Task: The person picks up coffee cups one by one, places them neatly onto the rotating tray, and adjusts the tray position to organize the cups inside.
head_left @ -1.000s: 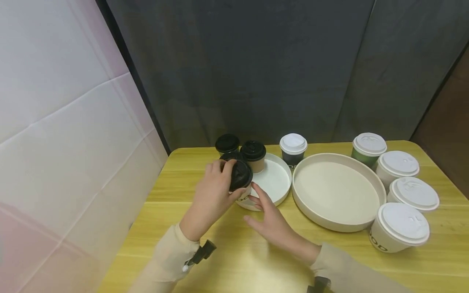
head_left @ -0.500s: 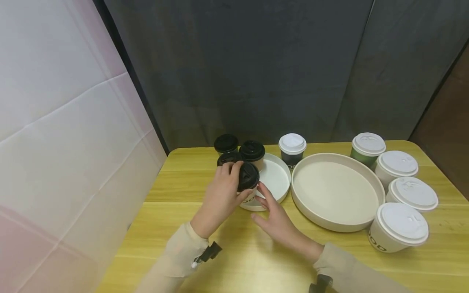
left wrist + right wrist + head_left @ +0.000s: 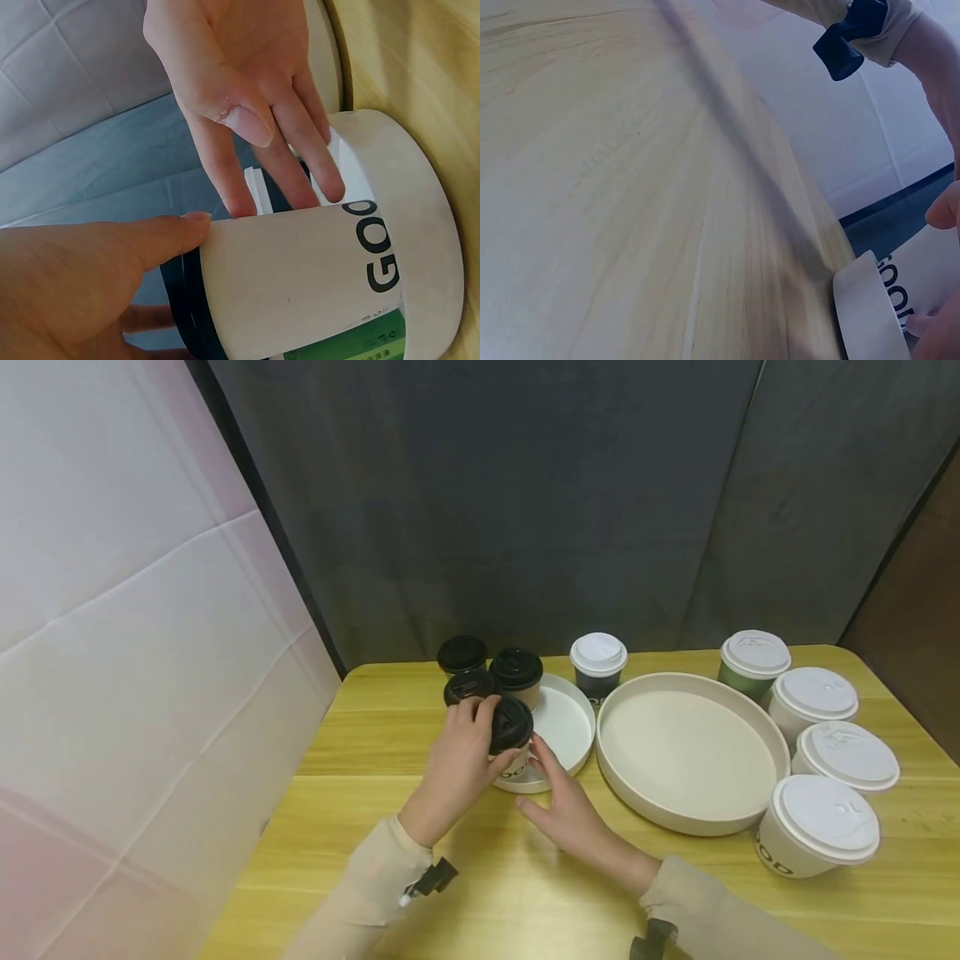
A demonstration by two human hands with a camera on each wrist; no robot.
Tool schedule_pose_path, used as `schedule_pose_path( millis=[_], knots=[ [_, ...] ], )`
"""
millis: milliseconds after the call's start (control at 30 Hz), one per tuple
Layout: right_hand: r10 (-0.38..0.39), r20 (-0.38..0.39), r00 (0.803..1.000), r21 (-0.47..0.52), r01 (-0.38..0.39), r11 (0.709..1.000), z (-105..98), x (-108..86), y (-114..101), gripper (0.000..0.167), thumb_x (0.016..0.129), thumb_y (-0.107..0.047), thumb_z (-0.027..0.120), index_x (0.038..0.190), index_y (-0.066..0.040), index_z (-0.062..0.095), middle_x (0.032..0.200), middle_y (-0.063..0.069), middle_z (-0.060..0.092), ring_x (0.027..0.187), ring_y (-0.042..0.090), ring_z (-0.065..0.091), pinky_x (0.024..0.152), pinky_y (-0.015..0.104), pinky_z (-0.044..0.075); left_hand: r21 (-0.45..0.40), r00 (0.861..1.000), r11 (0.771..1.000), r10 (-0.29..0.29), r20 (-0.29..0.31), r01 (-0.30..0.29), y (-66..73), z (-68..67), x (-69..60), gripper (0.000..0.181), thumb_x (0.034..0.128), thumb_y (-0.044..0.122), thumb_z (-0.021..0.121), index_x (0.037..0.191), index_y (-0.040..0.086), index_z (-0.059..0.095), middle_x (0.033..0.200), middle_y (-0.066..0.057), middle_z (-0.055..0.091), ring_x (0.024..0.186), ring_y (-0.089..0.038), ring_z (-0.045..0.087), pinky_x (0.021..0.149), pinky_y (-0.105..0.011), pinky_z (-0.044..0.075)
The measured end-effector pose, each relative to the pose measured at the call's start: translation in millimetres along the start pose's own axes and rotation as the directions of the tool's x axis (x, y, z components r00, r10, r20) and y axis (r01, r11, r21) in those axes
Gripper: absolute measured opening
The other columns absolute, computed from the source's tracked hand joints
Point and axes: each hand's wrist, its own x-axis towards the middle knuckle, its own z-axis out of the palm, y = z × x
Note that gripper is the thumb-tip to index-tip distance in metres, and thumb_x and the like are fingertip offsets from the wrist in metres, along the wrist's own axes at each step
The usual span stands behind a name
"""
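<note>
A white paper cup with a black lid [image 3: 513,724] stands at the front of the small white round tray [image 3: 584,758]. My left hand [image 3: 459,766] grips it around the lid and upper rim. My right hand [image 3: 567,814] reaches in from the right, its extended fingers touching the cup's side; the left wrist view shows these fingertips against the white cup wall [image 3: 292,270]. Behind it stand a second black-lidded cup [image 3: 468,686] and a brown cup with a black lid [image 3: 517,670]. In the right wrist view, lettering shows on the paper cup [image 3: 928,268] above the tray wall [image 3: 866,311].
Another black-lidded cup [image 3: 462,654] stands at the back left. A dark cup with a white lid [image 3: 598,664] is behind the larger cream tray [image 3: 693,822]. Several white-lidded cups, one of them green [image 3: 752,664], curve around its right side. A dark curtain [image 3: 525,510] hangs behind the table.
My left hand and the black-lidded paper cup have moved right and slightly down onto the white tray's front. My right hand has shifted slightly right with them, fingers still at the cup.
</note>
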Motion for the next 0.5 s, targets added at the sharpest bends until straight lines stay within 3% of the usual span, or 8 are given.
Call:
schedule_pose_path(
  millis=[500],
  knots=[
    [-0.017,-0.010,1.000,-0.040,0.017,0.999,0.3,0.4,4.5,0.089,0.087,-0.010,0.068,0.159,-0.014,0.015,0.164,0.009,0.027,0.139,0.032,0.048,0.117,0.056,0.033,-0.017,1.000,1.000,-0.005,0.005,0.005,0.3,7.6,-1.5,0.077,0.0780,0.041,0.083,0.137,0.003,0.051,0.129,-0.020,0.057,0.113,-0.034,0.056,0.081,-0.045,0.061]
  ],
)
